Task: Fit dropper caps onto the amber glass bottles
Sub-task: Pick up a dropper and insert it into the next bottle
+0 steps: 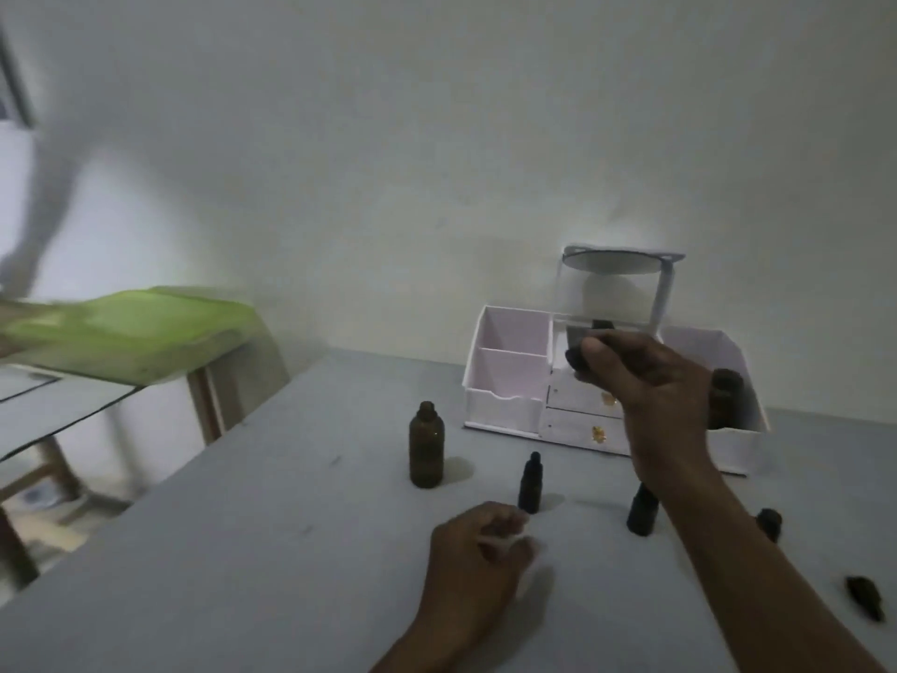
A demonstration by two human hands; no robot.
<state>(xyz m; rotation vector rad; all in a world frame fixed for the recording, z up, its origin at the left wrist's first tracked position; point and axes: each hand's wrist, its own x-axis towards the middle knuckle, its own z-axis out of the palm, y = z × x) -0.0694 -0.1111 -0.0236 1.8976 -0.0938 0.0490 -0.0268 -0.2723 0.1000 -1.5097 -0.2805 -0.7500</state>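
A tall amber bottle (426, 446) stands uncapped on the grey table. To its right stand a small dark bottle with a dropper cap (530, 484) and another dark bottle (642, 512), partly hidden behind my right forearm. My right hand (650, 376) is raised over the white organizer (505, 376) and is closed around a dark bottle (580, 349). My left hand (478, 541) rests on the table just in front of the small capped bottle, fingers curled, nothing visible in it. A dark dropper cap (866, 593) lies at the far right.
One more dark bottle (770, 523) stands right of my arm, and an amber bottle (726, 395) sits in the organizer's right compartment. The organizer has two small drawers and a round mirror (609, 262) on top. A green board (131, 327) lies on a stand at left.
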